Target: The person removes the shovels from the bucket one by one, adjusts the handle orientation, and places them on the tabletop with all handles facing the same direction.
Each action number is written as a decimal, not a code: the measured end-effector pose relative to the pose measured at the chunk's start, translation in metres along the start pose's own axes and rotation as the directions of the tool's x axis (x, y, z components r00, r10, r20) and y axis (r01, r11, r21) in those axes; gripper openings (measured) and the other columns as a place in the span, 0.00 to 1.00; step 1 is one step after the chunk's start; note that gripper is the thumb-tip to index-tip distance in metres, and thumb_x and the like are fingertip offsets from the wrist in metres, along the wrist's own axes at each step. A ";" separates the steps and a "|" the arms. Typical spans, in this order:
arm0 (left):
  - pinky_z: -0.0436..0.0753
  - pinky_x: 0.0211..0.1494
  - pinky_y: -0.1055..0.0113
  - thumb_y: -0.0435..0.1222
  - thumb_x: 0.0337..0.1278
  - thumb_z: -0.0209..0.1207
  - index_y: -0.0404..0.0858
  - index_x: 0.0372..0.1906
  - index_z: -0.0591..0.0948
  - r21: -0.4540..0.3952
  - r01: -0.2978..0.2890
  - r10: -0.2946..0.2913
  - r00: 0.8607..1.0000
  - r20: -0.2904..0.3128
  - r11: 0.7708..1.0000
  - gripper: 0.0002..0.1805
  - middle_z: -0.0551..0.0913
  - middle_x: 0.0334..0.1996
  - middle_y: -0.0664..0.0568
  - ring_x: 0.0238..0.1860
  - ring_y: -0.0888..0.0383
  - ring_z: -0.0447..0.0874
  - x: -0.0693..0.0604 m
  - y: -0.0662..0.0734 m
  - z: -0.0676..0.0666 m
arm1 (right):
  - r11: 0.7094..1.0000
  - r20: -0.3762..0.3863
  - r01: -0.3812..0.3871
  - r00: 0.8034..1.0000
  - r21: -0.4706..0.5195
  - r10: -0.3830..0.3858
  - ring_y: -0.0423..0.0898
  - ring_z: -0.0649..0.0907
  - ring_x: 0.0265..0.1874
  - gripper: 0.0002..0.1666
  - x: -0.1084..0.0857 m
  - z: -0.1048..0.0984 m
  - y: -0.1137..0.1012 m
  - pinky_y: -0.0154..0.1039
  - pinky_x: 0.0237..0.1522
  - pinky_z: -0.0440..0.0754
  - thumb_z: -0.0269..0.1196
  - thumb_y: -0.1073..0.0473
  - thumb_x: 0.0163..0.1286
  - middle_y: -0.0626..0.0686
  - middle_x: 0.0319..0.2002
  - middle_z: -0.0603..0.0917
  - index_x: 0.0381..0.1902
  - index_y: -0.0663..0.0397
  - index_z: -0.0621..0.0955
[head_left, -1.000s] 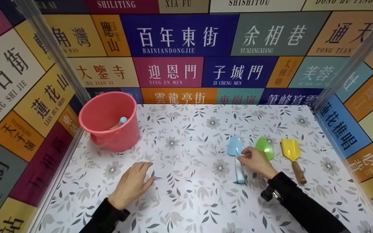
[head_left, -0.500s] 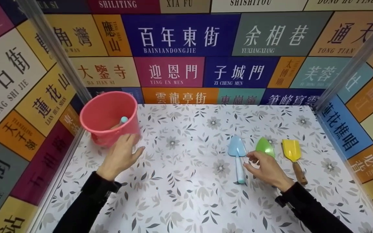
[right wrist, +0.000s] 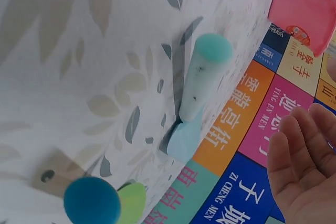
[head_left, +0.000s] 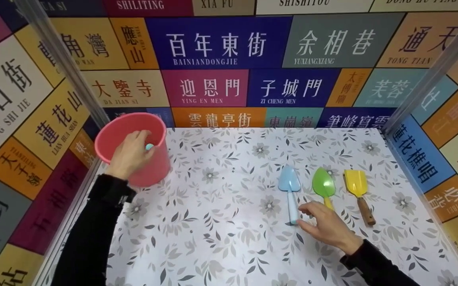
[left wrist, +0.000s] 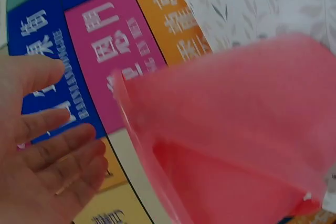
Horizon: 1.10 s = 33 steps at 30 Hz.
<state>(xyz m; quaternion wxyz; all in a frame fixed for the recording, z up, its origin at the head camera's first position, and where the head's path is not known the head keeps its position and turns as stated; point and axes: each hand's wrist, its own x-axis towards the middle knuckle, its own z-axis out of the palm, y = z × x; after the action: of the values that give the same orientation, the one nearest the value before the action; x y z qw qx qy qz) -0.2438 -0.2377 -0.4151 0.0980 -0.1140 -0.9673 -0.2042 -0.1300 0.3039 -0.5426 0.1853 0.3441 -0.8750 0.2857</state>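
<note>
My left hand (head_left: 130,155) reaches over the mouth of the pink bucket (head_left: 155,171), its fingers loosely bent and holding nothing in the left wrist view. Beside its thumb, the turquoise end of a handle (head_left: 149,146) shows inside the bucket; the rest of that item is hidden. My right hand (head_left: 326,226) hovers just right of the light-blue trowel's handle (right wrist: 202,80), fingers relaxed, nothing in them. That trowel (head_left: 289,180) lies blade away from me. The green trowel (head_left: 323,183) lies to its right, its handle partly covered by my right hand in the head view.
A yellow shovel (head_left: 356,182) with a wooden handle lies right of the green trowel. Walls with coloured lettered panels (head_left: 217,43) enclose the back and both sides of the table, whose cover (head_left: 213,214) has a leaf pattern.
My left hand has moved left and away from me, from the table to over the bucket. My right hand has left the blue trowel and drawn back slightly. The trowels have stayed put.
</note>
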 end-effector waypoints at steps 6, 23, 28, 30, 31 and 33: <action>0.77 0.68 0.36 0.38 0.76 0.60 0.24 0.71 0.70 0.014 0.108 -0.109 0.985 0.133 0.994 0.29 0.77 0.62 0.26 0.63 0.31 0.77 0.016 -0.020 -0.007 | 1.000 0.009 0.013 1.000 0.010 -0.013 0.46 0.84 0.35 0.22 -0.008 0.005 -0.005 0.37 0.37 0.86 0.79 0.68 0.53 0.52 0.38 0.85 0.45 0.58 0.83; 0.75 0.70 0.35 0.37 0.74 0.61 0.27 0.70 0.71 0.044 0.124 -0.131 0.913 0.387 0.991 0.28 0.79 0.63 0.28 0.64 0.31 0.77 0.035 -0.036 -0.016 | 0.999 0.034 0.020 0.999 0.049 -0.021 0.48 0.83 0.34 0.22 -0.015 0.009 -0.011 0.36 0.37 0.85 0.77 0.70 0.54 0.51 0.38 0.84 0.47 0.59 0.83; 0.77 0.68 0.37 0.33 0.73 0.60 0.28 0.63 0.76 0.045 0.096 -0.106 0.905 0.412 0.994 0.20 0.82 0.58 0.30 0.60 0.34 0.80 0.039 -0.032 -0.011 | 0.998 0.036 0.024 0.999 0.061 -0.026 0.47 0.83 0.35 0.23 -0.015 0.008 -0.011 0.36 0.38 0.85 0.77 0.71 0.54 0.51 0.39 0.84 0.47 0.58 0.82; 0.78 0.68 0.37 0.30 0.71 0.60 0.29 0.61 0.78 0.046 0.092 -0.103 0.902 0.419 0.995 0.17 0.83 0.57 0.31 0.59 0.35 0.81 0.042 -0.030 -0.009 | 0.998 0.045 0.008 0.999 0.064 -0.011 0.48 0.84 0.35 0.22 -0.015 0.007 -0.012 0.37 0.38 0.85 0.77 0.70 0.56 0.51 0.39 0.84 0.48 0.59 0.82; 0.78 0.67 0.38 0.29 0.71 0.60 0.30 0.60 0.78 0.047 0.095 -0.106 0.900 0.423 0.994 0.16 0.83 0.57 0.31 0.59 0.36 0.81 0.043 -0.029 -0.009 | 0.998 0.050 -0.001 0.999 0.066 -0.002 0.48 0.84 0.36 0.21 -0.015 0.006 -0.013 0.38 0.38 0.86 0.77 0.69 0.56 0.51 0.39 0.84 0.48 0.60 0.83; 0.79 0.67 0.38 0.26 0.68 0.59 0.31 0.60 0.79 0.045 0.105 -0.114 0.896 0.430 0.993 0.17 0.83 0.59 0.32 0.60 0.36 0.81 0.045 -0.028 -0.007 | 0.998 0.059 -0.016 0.998 0.067 0.012 0.48 0.84 0.36 0.21 -0.015 0.005 -0.014 0.39 0.38 0.86 0.76 0.69 0.57 0.51 0.39 0.84 0.48 0.60 0.83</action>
<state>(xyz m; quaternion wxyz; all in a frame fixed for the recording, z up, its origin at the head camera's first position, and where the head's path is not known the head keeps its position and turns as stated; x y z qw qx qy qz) -0.2928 -0.2573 -0.4082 -0.1289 -0.1008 -0.9719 -0.1692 -0.1110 0.2996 -0.5494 0.1457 0.3524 -0.8723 0.3062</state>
